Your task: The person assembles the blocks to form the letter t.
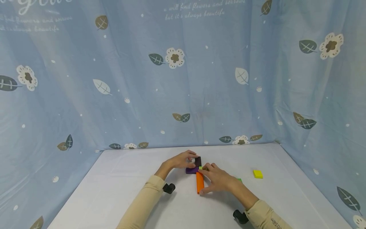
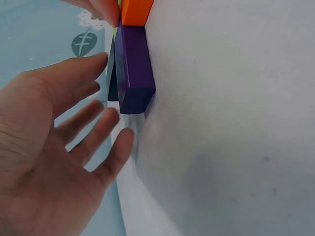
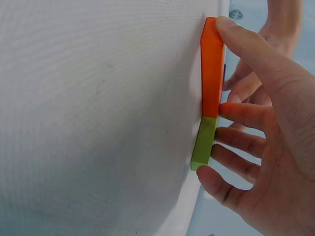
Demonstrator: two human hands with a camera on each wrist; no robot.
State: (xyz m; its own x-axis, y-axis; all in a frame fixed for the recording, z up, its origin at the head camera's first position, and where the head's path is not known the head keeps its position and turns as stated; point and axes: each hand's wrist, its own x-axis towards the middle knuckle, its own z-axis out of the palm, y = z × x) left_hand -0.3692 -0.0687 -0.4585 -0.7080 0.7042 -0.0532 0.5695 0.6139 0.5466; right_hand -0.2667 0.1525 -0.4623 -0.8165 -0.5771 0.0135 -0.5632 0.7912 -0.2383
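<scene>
Small coloured blocks lie together on the white tabletop, forming a cross-like shape. A dark block [image 1: 198, 161] points away at the back, a purple block [image 1: 192, 170] points left, and an orange block [image 1: 200, 183] points toward the viewer. Beyond the orange one runs a lime green block [image 3: 204, 141], mostly hidden in the head view. My left hand [image 1: 181, 160] has its fingers loosely spread beside the dark and purple blocks. Thumb and index finger of my right hand [image 1: 218, 178] hold the orange block near its two ends; the other fingers lie along the lime green one.
A yellow block [image 1: 258, 174] lies off to the right. Part of a green block [image 1: 239, 180] shows behind the right wrist. Black wrist devices stick out by the left sleeve [image 1: 169, 188] and the right sleeve [image 1: 264, 216]. A blue patterned curtain [image 1: 200, 79] encloses the table.
</scene>
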